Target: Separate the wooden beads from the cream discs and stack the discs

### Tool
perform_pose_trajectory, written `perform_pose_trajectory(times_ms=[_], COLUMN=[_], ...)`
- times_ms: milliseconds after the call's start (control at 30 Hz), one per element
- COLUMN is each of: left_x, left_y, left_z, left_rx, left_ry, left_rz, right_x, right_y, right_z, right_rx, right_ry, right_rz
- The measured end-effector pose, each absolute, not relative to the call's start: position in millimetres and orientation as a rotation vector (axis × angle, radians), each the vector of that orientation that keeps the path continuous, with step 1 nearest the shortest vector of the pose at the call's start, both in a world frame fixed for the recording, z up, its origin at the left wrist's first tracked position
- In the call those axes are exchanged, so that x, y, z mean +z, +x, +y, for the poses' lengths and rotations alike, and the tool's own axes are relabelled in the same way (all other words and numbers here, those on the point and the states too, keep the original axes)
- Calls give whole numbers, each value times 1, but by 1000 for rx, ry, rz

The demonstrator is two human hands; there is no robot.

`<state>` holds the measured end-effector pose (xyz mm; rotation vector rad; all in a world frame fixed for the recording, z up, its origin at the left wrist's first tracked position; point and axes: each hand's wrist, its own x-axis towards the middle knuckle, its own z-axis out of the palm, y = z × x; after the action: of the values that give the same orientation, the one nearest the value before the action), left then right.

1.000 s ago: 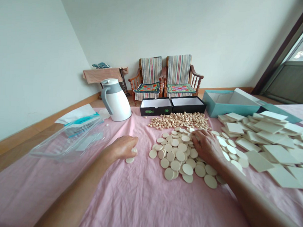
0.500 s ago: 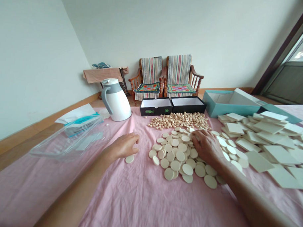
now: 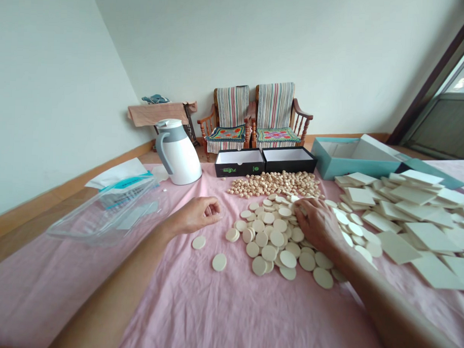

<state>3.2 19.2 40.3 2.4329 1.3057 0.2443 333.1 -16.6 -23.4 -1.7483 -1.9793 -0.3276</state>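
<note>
My left hand (image 3: 198, 215) hovers just above the pink cloth (image 3: 212, 310), left of a pile of cream round discs (image 3: 270, 240). Its fingers are curled against the thumb and I see nothing in them. Two loose discs lie on the cloth below it: one (image 3: 198, 242) close under the wrist, another (image 3: 219, 262) nearer to me. My right hand (image 3: 318, 225) lies palm down on the right side of the pile. Its fingertips are bent onto discs at the far edge, and what they pinch is hidden.
Small wooden beads (image 3: 273, 184) lie beyond the discs, then two open black boxes (image 3: 237, 170). Cream square tiles (image 3: 416, 226) and an open teal box (image 3: 331, 165) sit at the right. A white jug (image 3: 178, 154) and a clear plastic container (image 3: 104, 218) stand at the left. Two wooden chairs (image 3: 256, 119) stand by the wall.
My left hand let go of the disc it held and lifted up and to the right. That disc now lies loose on the cloth. My right hand stayed put.
</note>
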Motion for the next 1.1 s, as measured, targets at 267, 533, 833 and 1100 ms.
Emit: perform_pose_trajectory(times_ms=[267, 533, 833, 1100], left_x=[29, 42, 47, 47], left_y=[-25, -13, -5, 5], left_z=[29, 25, 9, 7], left_rx=[-238, 4, -421, -32], left_ry=[2512, 2403, 2472, 2446], left_rz=[1810, 1360, 1257, 1194], right_x=[-25, -25, -24, -22], right_y=[334, 334, 332, 331], right_z=[-16, -15, -17, -17], right_rx=[-341, -343, -315, -325], right_ry=[-1736, -1742, -1762, -1756], right_rz=[-1975, -1979, -1973, -1966])
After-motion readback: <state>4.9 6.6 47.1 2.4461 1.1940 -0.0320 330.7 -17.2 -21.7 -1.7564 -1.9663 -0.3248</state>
